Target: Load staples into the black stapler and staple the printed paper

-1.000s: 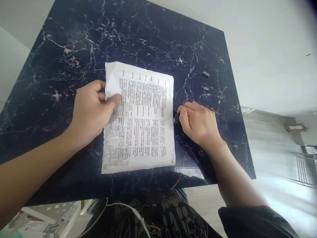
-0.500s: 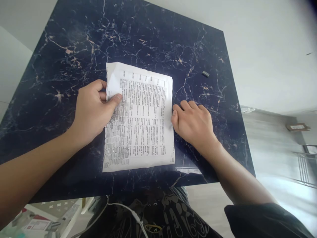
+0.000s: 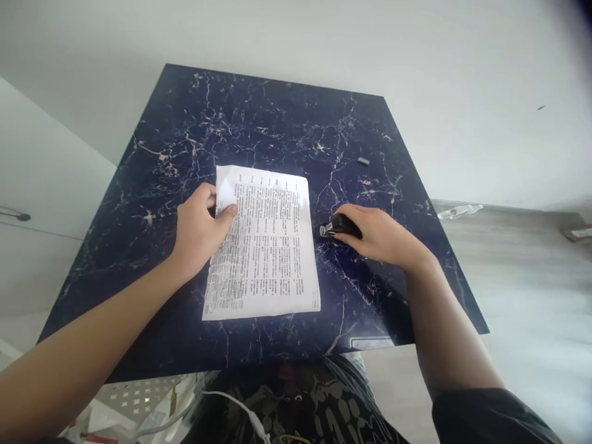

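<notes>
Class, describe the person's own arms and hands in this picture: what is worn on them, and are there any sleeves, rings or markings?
The left hand and the right hand have no gloves, rings or watch. The left forearm is uncovered to the picture's edge. The right forearm is uncovered up to a black sleeve near the elbow. No markings show.

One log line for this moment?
left hand: pinches printed sheets | right hand: grips black stapler beside sheets | surface: dark marble table
</notes>
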`<state>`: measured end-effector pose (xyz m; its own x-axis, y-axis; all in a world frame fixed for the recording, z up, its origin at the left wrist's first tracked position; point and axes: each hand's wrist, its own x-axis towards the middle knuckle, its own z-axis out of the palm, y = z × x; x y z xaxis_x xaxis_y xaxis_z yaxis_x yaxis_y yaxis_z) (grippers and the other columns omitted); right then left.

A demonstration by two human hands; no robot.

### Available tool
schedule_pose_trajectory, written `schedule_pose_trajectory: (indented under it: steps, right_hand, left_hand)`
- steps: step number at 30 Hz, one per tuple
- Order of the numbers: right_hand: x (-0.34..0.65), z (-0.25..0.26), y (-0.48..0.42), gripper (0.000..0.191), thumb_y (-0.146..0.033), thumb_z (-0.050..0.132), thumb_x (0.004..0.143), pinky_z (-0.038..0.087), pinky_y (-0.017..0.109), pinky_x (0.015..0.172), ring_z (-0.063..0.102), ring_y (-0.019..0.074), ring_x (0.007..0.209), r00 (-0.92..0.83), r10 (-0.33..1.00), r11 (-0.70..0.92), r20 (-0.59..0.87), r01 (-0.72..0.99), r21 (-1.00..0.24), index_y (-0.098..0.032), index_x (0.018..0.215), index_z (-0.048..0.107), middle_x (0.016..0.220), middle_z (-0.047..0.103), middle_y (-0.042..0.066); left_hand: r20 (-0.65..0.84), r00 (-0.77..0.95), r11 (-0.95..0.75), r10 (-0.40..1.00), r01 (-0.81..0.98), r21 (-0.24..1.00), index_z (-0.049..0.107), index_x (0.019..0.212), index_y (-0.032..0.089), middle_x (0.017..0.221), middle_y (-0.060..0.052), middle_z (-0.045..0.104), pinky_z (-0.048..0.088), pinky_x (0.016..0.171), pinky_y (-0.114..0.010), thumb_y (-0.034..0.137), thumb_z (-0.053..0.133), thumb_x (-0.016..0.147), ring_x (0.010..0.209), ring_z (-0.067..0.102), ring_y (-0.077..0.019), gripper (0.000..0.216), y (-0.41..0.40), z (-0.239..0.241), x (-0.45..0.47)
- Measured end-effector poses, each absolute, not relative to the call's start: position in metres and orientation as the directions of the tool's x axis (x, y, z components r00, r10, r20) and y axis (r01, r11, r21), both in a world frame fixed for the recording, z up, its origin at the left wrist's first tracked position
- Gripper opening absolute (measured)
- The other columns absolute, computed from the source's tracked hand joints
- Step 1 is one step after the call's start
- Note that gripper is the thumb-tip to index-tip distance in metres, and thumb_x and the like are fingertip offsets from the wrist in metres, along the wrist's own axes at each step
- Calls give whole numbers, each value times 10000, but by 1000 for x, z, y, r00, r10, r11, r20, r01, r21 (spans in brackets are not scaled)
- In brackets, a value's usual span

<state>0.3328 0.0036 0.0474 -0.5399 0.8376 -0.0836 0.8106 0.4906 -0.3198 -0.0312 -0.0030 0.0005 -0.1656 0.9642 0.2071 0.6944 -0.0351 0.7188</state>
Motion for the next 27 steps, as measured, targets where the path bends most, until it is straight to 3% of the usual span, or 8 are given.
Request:
schedule_pose_trajectory:
  steps: [3, 5, 9, 13, 16, 23, 27]
  right_hand:
    - [323, 52, 3, 226, -377, 679, 928, 377, 348, 597, 554, 194, 657, -178, 978, 202, 108, 939, -279, -233, 868, 515, 768, 626, 30]
    - [304, 58, -4, 219, -340, 690, 907, 393, 348, 570, 555, 190, 641, -25, 986, 90, 166, 913, -399, -241, 876, 497, 763, 621, 34]
    - [236, 62, -25, 128, -263, 629, 917, 497, 359, 570, 619, 200, 707, -214, 977, 153, -10, 731, -665, -236, 966, 514, 909, 682, 95]
    - [172, 44, -27, 192, -178, 611, 832, 583, 416, 795, 659, 259, 953, -383, 923, 300, 28, 674, -675, -227, 951, 468, 1154, 656, 167]
    - [160, 32, -21, 248, -142, 575, 810, 574, 435, 872, 657, 288, 1030, -437, 899, 336, 6, 683, -649, -219, 1020, 470, 1175, 658, 167]
    - [246, 36, -36, 350, -144, 573, 860, 564, 493, 887, 707, 333, 1049, -277, 956, 163, -101, 784, -599, -187, 1205, 535, 1132, 732, 188]
    - [311, 37, -46, 387, -250, 598, 906, 582, 512, 863, 724, 347, 1068, -147, 987, 84, -68, 822, -563, -184, 1285, 557, 1213, 737, 208]
  left_hand:
    - [193, -131, -24, 973, 766, 642, 609, 1027, 254, 1110, -98, 739, 576, 938, -555, 333, 807, 826, 1075, 688, -372, 293, 2, -5, -37]
    - [190, -129, -11, 973, 799, 601, 599, 1074, 240, 1173, -129, 688, 555, 999, -605, 334, 823, 809, 1150, 648, -400, 360, 4, -9, -39]
    - [202, -159, -2, 966, 781, 625, 555, 1211, 227, 1290, -156, 597, 495, 1121, -636, 398, 781, 854, 1196, 627, -383, 456, 4, -12, -40]
    - [211, -174, -18, 962, 730, 683, 533, 1253, 220, 1339, -171, 555, 525, 1094, -612, 476, 643, 948, 1112, 675, -342, 413, 3, -12, -42]
    - [220, -174, -30, 960, 716, 697, 547, 1234, 217, 1324, -174, 561, 541, 1075, -605, 495, 635, 944, 1099, 689, -344, 411, 4, -13, -45]
    - [179, -170, -5, 969, 713, 701, 577, 1239, 214, 1347, -181, 570, 530, 1090, -610, 516, 633, 950, 1121, 697, -354, 421, 2, -11, -45]
    - [169, -167, 1, 971, 713, 701, 593, 1223, 228, 1350, -175, 584, 519, 1090, -617, 520, 636, 952, 1126, 702, -359, 401, 2, -7, -43]
